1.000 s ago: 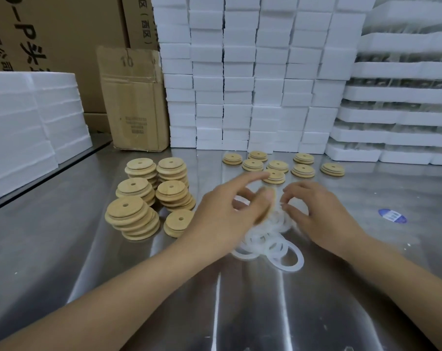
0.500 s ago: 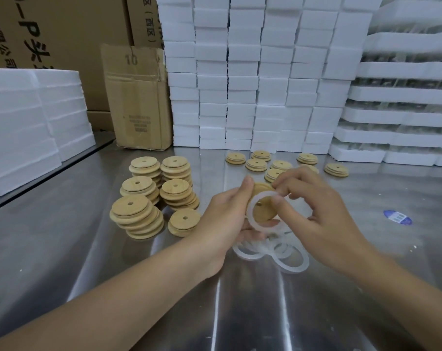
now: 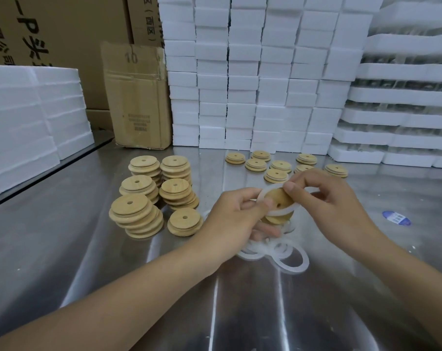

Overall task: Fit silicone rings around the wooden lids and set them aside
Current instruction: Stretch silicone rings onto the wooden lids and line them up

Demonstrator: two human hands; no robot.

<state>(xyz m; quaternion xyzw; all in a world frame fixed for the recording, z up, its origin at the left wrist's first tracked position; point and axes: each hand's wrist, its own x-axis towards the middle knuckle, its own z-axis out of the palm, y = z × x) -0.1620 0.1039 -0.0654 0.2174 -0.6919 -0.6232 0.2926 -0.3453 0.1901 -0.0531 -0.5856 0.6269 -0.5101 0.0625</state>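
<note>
A brushed steel worktop (image 3: 62, 249) is carrying everything, and a heap of loose white translucent silicone rings (image 3: 253, 254) is lying near its middle. Far behind that heap a wall of white foam blocks (image 3: 242, 79) is standing, with stacked white foam trays (image 3: 405, 117) behind it to the right and thick white foam slabs (image 3: 24, 117) piled far off to its left. A worn brown cardboard carton (image 3: 139, 97) is standing behind and left of the heap, against the foam wall. Left of the heap, several stacks of round wooden lids with centre holes (image 3: 139, 184) are sitting close together, and behind the heap a scatter of single round wooden lids (image 3: 277, 166) is lying flat. Just above the heap the left hand (image 3: 230, 221) is gripping one round wooden lid (image 3: 275, 198) on edge, thumb pressing its face and fingers curling beneath. The right hand (image 3: 334, 206) is pinching a white silicone ring (image 3: 280, 213) at the lid's top edge, and that ring is looping around the lid. A small blue oval sticker (image 3: 396, 218) is lying well right of the heap.
</note>
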